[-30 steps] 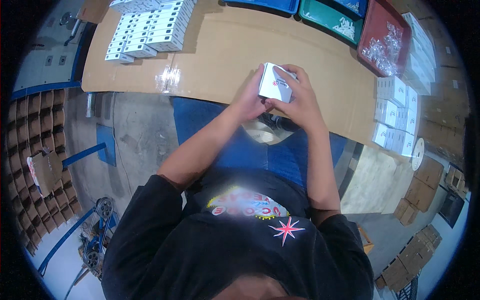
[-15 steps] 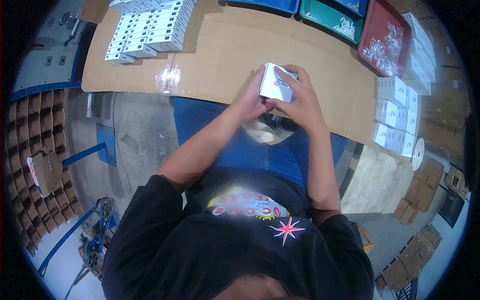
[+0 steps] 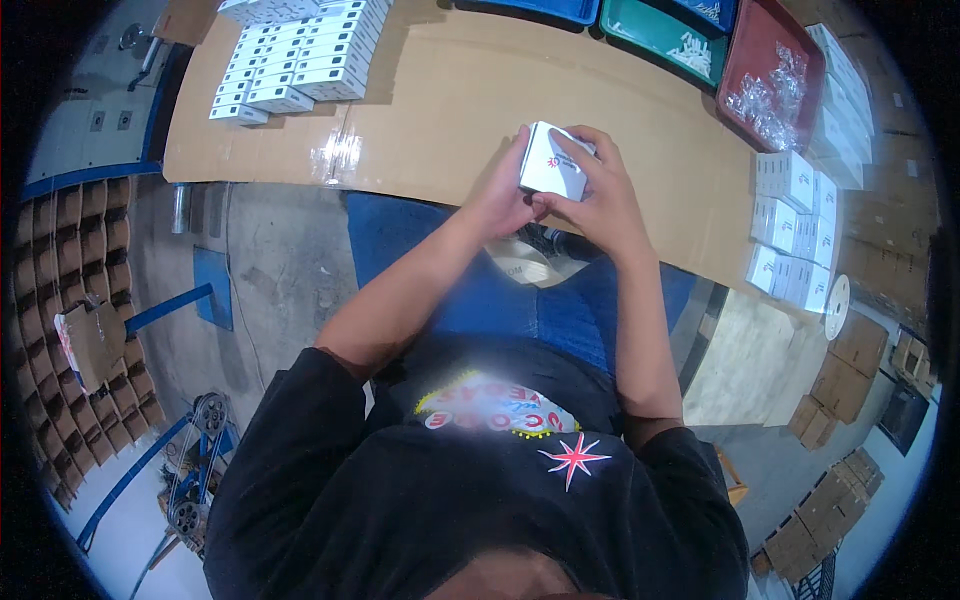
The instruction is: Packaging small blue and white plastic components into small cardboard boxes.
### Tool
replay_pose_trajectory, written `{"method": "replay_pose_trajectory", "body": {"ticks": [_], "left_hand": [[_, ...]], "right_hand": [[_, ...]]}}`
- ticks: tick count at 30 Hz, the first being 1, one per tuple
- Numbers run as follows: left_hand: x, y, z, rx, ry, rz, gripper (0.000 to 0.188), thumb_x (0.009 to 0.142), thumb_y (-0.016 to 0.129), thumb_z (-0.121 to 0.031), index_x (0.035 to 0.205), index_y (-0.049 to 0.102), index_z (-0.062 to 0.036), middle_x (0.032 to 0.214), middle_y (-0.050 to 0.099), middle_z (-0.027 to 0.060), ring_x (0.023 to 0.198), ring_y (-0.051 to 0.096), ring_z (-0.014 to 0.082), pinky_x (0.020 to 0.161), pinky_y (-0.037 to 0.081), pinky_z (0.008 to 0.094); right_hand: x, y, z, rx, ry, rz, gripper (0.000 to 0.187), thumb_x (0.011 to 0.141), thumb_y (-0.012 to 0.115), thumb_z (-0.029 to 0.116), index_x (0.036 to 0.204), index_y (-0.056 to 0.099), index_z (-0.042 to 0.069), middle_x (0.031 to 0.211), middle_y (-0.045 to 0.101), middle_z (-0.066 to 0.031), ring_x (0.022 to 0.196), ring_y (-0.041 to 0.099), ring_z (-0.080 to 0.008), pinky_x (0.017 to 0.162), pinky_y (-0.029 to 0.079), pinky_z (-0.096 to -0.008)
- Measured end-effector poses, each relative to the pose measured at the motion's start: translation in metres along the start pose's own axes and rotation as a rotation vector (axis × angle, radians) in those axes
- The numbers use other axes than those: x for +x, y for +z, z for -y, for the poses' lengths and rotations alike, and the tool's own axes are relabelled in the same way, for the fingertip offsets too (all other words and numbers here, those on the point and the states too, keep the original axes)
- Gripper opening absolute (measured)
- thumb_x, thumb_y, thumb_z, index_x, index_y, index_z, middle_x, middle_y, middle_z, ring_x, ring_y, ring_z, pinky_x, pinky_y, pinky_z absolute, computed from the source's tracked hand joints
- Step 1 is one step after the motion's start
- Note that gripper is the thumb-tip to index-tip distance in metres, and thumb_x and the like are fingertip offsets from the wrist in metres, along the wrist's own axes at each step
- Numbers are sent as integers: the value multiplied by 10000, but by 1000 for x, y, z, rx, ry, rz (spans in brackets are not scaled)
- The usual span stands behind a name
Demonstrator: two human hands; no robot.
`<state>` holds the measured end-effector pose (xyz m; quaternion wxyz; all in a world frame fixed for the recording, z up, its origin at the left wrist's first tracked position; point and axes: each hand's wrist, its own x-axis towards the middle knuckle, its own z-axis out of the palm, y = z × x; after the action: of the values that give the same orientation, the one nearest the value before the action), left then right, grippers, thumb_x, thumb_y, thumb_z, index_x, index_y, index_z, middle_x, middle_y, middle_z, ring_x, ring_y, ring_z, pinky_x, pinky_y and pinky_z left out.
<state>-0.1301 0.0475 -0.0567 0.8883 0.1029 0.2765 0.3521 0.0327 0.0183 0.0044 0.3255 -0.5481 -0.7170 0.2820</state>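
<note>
Between my two hands is a small white box (image 3: 556,166) with a red mark and dark print on its upper face. It is held over the near edge of the cardboard-covered table (image 3: 480,90), a little tilted. My left hand (image 3: 503,195) wraps the box's left side, with its fingertips up at the far left corner. My right hand (image 3: 604,192) grips the right side, the fingers over the far right edge and the thumb at the near edge. The underside of the box and some fingertips are hidden.
Stacked white boxes (image 3: 300,65) fill the table's far left. At the far right stand a green tray (image 3: 640,32) of small white pieces, a red tray (image 3: 735,70) of clear plastic bags and blue trays (image 3: 540,8). More white boxes (image 3: 790,235) are piled along the right edge.
The white box has turned and tilted slightly in my hands, so its printed face shows a little differently. Both hands keep their hold in nearly the same place.
</note>
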Motion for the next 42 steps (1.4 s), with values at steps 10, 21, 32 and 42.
{"method": "replay_pose_trajectory", "body": {"ticks": [10,21,32,42], "left_hand": [[8,-11,4,-2,6,25,580,1084,313,-590,1371,535,-137,1225,667,66,1127,664,217,943,567,391],[1,0,0,-61,19,4,558,1078,372,-568,1398,519,-134,1230,650,86,1125,647,218,874,560,375],[-9,9,-3,194,186,69,549,1061,550,-239,1551,400,-44,1382,579,85,1235,580,200,1074,455,352],[-10,9,-5,240,143,146,618,1058,562,-289,1583,332,-58,1435,529,115,1324,518,218,1130,415,400]], "right_hand": [[1,0,-1,-30,-31,0,750,673,894,232,1376,646,157,1351,562,-136,1282,532,-350,1052,479,-438],[-1,2,-9,36,-3,20,762,658,906,202,1374,649,157,1372,561,-124,1285,534,-346,1066,473,-429],[-10,26,-25,378,392,-445,349,984,714,278,1109,678,-46,1079,691,-122,959,656,-170,832,536,-309],[-12,40,-23,475,552,-303,429,1083,545,369,968,693,-17,855,674,-22,808,591,-82,743,499,-264]]}}
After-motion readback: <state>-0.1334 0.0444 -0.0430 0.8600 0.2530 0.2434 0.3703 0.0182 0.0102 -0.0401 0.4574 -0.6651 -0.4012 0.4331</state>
